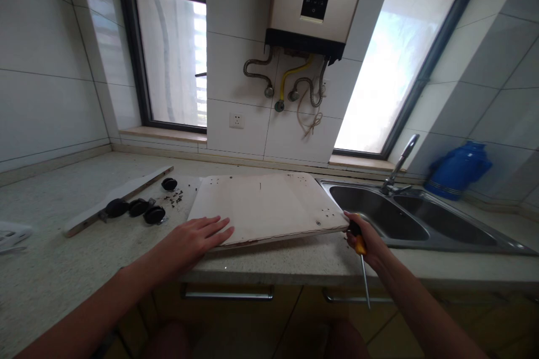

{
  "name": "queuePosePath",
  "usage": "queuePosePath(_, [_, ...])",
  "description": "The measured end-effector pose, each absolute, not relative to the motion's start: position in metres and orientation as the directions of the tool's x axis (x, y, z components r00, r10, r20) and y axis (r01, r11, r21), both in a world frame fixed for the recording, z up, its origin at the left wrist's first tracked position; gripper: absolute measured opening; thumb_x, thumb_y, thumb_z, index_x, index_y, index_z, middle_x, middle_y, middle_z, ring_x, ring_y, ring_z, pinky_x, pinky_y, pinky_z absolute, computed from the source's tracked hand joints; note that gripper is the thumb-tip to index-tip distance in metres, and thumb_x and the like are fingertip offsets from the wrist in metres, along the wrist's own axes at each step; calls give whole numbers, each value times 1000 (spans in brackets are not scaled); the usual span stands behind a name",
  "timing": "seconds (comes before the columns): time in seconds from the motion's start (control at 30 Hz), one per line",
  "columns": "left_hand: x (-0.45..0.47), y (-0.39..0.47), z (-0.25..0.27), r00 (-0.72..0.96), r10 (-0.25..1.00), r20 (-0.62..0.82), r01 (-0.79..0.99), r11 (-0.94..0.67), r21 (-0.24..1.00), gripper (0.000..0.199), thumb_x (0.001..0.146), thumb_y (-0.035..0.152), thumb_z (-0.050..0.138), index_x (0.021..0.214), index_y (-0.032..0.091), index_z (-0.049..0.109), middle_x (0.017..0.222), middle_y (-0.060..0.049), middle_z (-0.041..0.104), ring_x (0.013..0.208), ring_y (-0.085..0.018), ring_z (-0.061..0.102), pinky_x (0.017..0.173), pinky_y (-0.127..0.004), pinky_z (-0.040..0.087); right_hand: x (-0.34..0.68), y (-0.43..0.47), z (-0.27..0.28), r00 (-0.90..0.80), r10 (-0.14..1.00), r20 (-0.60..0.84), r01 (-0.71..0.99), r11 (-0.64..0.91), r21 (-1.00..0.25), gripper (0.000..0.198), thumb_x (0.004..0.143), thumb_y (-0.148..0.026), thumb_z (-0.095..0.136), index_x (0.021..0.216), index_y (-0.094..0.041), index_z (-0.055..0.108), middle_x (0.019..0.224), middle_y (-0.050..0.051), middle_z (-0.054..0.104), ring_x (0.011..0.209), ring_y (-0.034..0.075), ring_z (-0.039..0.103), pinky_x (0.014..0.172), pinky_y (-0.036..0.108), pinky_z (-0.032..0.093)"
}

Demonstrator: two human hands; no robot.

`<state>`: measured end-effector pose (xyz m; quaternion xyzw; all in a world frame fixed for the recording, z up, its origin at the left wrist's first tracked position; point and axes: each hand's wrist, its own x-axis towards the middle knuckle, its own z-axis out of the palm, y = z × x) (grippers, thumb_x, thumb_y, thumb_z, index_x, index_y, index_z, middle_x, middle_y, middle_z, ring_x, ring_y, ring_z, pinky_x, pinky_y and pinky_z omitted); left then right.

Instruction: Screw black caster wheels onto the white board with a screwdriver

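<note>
A white board [269, 205] with small screw holes near its corners lies on the countertop, its front edge chipped and slightly raised. My left hand [206, 238] rests on the board's front left corner, fingers stretched out flat. At the front right corner, my right hand [367, 238] is closed around a screwdriver [360, 245] with a yellow and black handle, its shaft pointing down past the counter edge. The fingertips of that hand also touch the board's corner. Several black caster wheels [154, 215] sit left of the board, beside loose screws [179, 197].
A long white strip [122, 199] lies behind the casters. To the right is a double steel sink [374, 213] with a faucet [398, 168], and a blue container [458, 171] beyond it. A water heater [315, 0] hangs on the wall; drawer handles [229, 295] protrude below the counter.
</note>
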<state>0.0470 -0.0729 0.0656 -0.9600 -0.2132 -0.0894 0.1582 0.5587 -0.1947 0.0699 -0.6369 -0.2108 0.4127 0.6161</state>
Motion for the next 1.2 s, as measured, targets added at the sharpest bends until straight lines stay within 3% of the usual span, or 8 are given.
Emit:
queuePosePath(0.17, [58, -85, 68, 889, 439, 130, 457, -848, -266, 96, 84, -9, 48, 174, 27, 45, 178, -12, 51, 160, -31, 57, 126, -48, 56, 557, -195, 68, 546, 816, -189, -310, -13, -951, 35, 107, -45, 72, 126, -16, 70, 112, 6, 73, 88, 14, 70, 75, 29, 64])
queuePosePath(0.4, [57, -89, 55, 857, 475, 199, 510, -838, -194, 106, 83, -6, 54, 179, 32, 33, 180, -10, 49, 161, -28, 56, 126, -45, 56, 547, -194, 65, 474, 879, -55, -403, 161, -901, 32, 107, -42, 73, 126, -16, 70, 109, 4, 72, 85, 12, 68, 72, 26, 62])
queuePosePath(0.67, [58, -92, 57, 866, 462, 192, 498, -835, -236, 103, 83, -8, 50, 178, 27, 35, 179, -11, 50, 159, -30, 58, 125, -46, 58, 534, -203, 58, 432, 902, -13, -447, 201, -872, 30, 107, -41, 73, 121, -15, 70, 104, 3, 71, 79, 10, 65, 66, 23, 59])
queuePosePath(0.8, [60, -95, 61, 878, 426, 220, 474, -842, -257, 107, 80, -10, 48, 180, 24, 28, 178, -12, 52, 160, -30, 56, 123, -46, 60, 525, -204, 54, 444, 896, -33, -438, 185, -879, 30, 107, -39, 74, 125, -15, 69, 109, 4, 72, 80, 10, 66, 66, 22, 60])
queuePosePath(0.97, [60, -95, 60, 875, 320, 364, 431, -857, -283, 94, 85, -10, 47, 172, 24, 41, 173, -12, 57, 162, -31, 51, 118, -43, 63, 517, -207, 52, 452, 889, -66, -415, 144, -898, 28, 107, -38, 73, 123, -15, 69, 102, 2, 70, 70, 6, 59, 56, 17, 51])
queuePosePath(1.2, [61, -93, 64, 863, 259, 434, 407, -865, -293, 77, 91, -10, 49, 161, 22, 54, 152, -13, 71, 139, -27, 67, 112, -40, 64, 515, -211, 47, 467, 879, -100, -384, 100, -918, 26, 109, -38, 71, 118, -14, 68, 86, -4, 62, 57, 2, 45, 47, 13, 38])
